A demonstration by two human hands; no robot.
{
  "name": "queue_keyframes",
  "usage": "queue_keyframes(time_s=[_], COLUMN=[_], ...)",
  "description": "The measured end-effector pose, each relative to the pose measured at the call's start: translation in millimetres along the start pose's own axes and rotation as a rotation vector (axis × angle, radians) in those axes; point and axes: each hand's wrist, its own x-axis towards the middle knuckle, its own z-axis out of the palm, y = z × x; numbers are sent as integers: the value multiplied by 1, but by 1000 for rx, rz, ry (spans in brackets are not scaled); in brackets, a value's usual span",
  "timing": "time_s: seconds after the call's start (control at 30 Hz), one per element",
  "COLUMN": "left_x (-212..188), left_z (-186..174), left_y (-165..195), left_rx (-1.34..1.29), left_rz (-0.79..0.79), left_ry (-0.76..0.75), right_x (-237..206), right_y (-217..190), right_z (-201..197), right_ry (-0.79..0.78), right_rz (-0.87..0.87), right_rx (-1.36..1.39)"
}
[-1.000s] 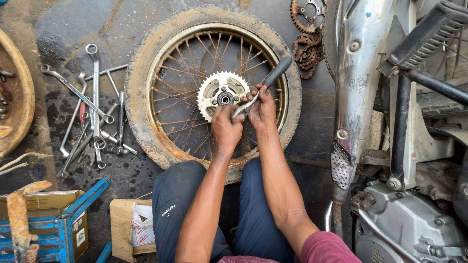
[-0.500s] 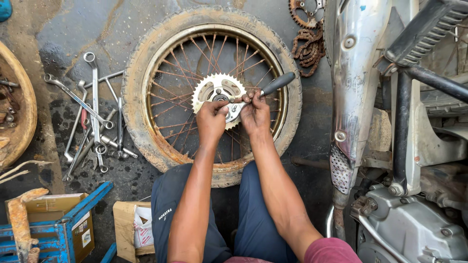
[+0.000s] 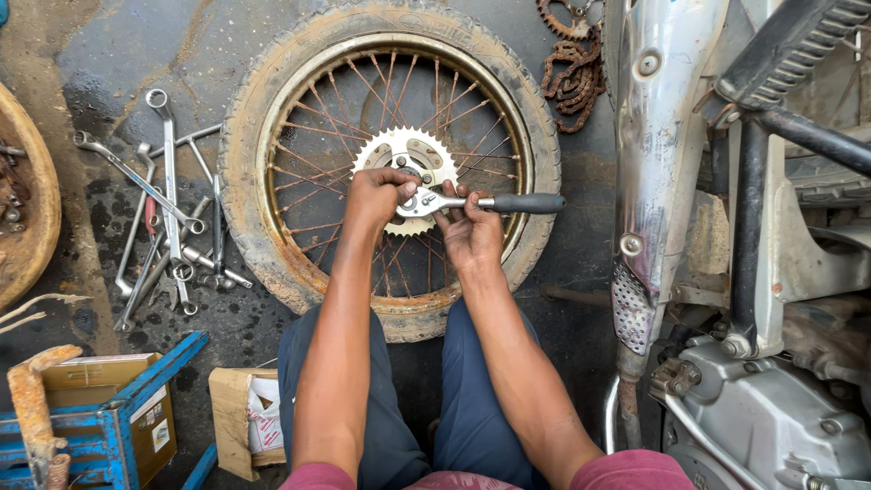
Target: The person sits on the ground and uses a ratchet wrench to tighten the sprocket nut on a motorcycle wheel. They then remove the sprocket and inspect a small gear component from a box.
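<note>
At frame centre, the sprocket point(image 3: 413, 177) is sitting mounted on the spoked wheel point(image 3: 390, 163) lying on the floor. The left hand point(image 3: 379, 195) is curling fingers around the ratchet wrench point(image 3: 481, 203) head; the right hand point(image 3: 470, 231) is pinching its shank. Fastener work appears unfinished.

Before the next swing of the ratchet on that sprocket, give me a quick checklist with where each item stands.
1. Ratchet head seated on a sprocket fastener: cannot tell, the left hand covers it.
2. Left hand steadying the head: ok.
3. Right hand on the shank: ok, though the black grip beyond it is unheld.
4. Wheel lying flat on the floor: ok.
5. Handle swing path: ok, open above the spokes.
6. Spare wrenches within reach: ok, on the floor left of the wheel.
</note>
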Motion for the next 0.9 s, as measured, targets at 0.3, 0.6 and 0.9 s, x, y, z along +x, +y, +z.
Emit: queue_keyframes(time_s=[0.3, 0.6, 0.9], left_x=[-2, -24, -37], left_z=[2, 9, 25], left_y=[9, -5, -20], left_rx=[74, 222, 478], left_rz=[-104, 87, 400], left_ry=[23, 137, 304], right_x=[21, 22, -7], right_y=[-21, -32, -25], right_z=[14, 13, -10], right_ry=[-45, -294, -59], right_rz=[189, 185, 47], right_rx=[-163, -188, -276])
